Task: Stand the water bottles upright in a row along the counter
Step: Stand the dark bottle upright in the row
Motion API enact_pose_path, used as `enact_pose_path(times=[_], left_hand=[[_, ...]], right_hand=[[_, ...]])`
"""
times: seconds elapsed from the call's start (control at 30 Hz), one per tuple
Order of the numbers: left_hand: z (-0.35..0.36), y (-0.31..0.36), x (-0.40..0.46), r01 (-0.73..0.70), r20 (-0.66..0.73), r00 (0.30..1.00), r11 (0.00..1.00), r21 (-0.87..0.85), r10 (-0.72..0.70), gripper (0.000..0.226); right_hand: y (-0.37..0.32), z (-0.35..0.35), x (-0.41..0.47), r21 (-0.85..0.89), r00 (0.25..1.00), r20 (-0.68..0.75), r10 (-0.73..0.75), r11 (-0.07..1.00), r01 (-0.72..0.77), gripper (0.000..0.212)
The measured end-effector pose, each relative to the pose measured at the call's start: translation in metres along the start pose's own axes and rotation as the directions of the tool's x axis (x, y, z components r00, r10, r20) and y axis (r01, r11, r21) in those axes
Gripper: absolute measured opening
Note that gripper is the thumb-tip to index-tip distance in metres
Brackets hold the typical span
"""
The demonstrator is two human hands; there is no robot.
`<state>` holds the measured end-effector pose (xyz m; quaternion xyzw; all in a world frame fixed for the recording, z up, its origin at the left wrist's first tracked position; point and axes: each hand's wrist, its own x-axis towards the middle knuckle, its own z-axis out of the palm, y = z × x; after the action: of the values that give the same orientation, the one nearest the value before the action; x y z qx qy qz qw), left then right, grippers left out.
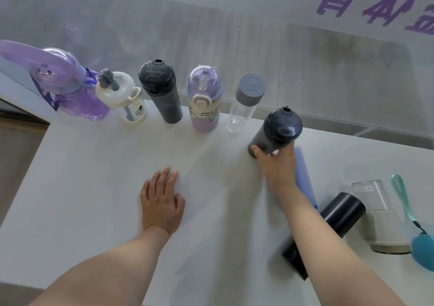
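Several bottles stand upright along the far edge of the white counter (94, 188): a purple rabbit bottle (70, 87), a white straw bottle (122, 99), a dark grey bottle (162, 92), a lilac printed bottle (204, 99) and a clear bottle with a grey cap (244, 104). My right hand (277, 165) grips the lower body of a second dark grey bottle (277, 132), which stands slightly tilted at the row's right end. My left hand (162, 200) lies flat on the counter, fingers apart, holding nothing.
Lying on the counter to the right are a blue bottle (303, 179) partly under my right arm, a black bottle (328, 230), a clear-and-white bottle (380, 216) and a teal bottle with a strap (422, 247). Behind the counter is frosted glass.
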<state>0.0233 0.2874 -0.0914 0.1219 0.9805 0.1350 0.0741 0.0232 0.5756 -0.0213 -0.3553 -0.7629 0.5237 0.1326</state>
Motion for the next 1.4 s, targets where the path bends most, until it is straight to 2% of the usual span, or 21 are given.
enact_pose_path(times=[0.17,0.43,0.63,0.8,0.93,1.1,1.2,1.3,1.4], left_hand=[[-0.001,0.000,0.000,-0.004,-0.006,1.000,1.000,-0.001,0.004,0.060],[-0.002,0.000,0.001,-0.004,0.005,1.000,1.000,0.010,0.004,0.059],[-0.002,0.001,0.001,0.002,0.005,1.000,1.000,0.004,-0.002,0.060],[-0.003,0.002,0.000,0.000,0.006,1.000,1.000,0.004,0.000,0.060],[-0.002,0.002,0.000,-0.003,0.011,1.000,1.000,0.011,0.003,0.061],[-0.001,0.001,0.000,-0.001,-0.002,1.000,1.000,0.008,0.001,0.061],[0.000,0.001,-0.001,-0.005,-0.016,1.000,1.000,-0.004,0.005,0.061],[0.001,0.001,-0.001,-0.016,-0.038,0.999,1.000,-0.017,0.015,0.060],[0.001,0.001,-0.001,-0.019,-0.045,0.999,1.000,-0.024,0.018,0.059]], right_hand=[[-0.006,0.001,0.026,-0.025,0.998,-0.053,-0.042,0.999,0.041,0.058],[-0.011,-0.002,0.053,-0.080,0.998,-0.061,0.010,0.997,-0.015,0.069],[-0.012,-0.002,0.054,-0.083,0.999,-0.052,0.011,0.996,-0.016,0.069],[-0.010,-0.013,0.049,-0.048,0.996,0.086,0.004,0.999,0.000,0.081],[-0.008,-0.039,0.025,-0.175,0.997,0.060,-0.040,0.983,0.050,0.089],[0.013,-0.076,-0.010,-0.370,0.994,-0.020,-0.110,0.924,0.095,0.067],[0.028,-0.088,-0.032,-0.482,0.999,-0.022,-0.043,0.876,0.027,0.076],[0.035,-0.094,-0.057,-0.480,0.996,-0.005,0.086,0.874,-0.078,0.097],[0.040,-0.095,-0.075,-0.501,0.988,0.020,0.154,0.856,-0.124,0.109]])
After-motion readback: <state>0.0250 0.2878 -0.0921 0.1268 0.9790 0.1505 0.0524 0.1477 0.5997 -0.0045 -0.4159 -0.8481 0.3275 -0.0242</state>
